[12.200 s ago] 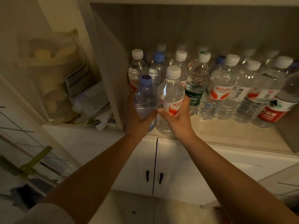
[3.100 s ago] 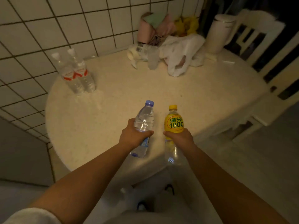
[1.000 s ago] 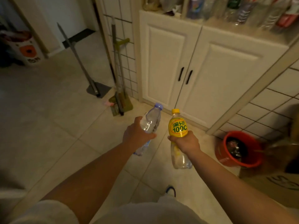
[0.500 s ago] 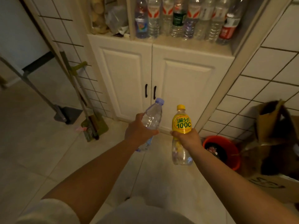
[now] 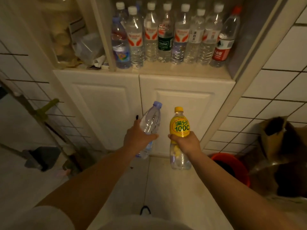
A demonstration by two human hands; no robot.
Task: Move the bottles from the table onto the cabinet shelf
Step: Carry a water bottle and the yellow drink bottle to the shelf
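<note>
Two bottles [image 5: 150, 125] roughly upright, caps up.

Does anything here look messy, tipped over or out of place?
Mostly tidy: the shelf bottles stand upright in rows. The clear bottle in the left hand is tilted, while the yellow bottle stands straight. The compartment left of the bottles holds jumbled bags.

- Overall illumination is dim and warm, with a yellowish cast across the whole view.
- The white panelled cabinet doors [image 5: 182, 103] are the brightest area.
- The lower left and right corners fall into deep shadow; detail there is lost.
- Wide-angle distortion bends the white tiled wall [image 5: 274, 90] at the edges.
- Fine detail is soft and grainy throughout.
</note>
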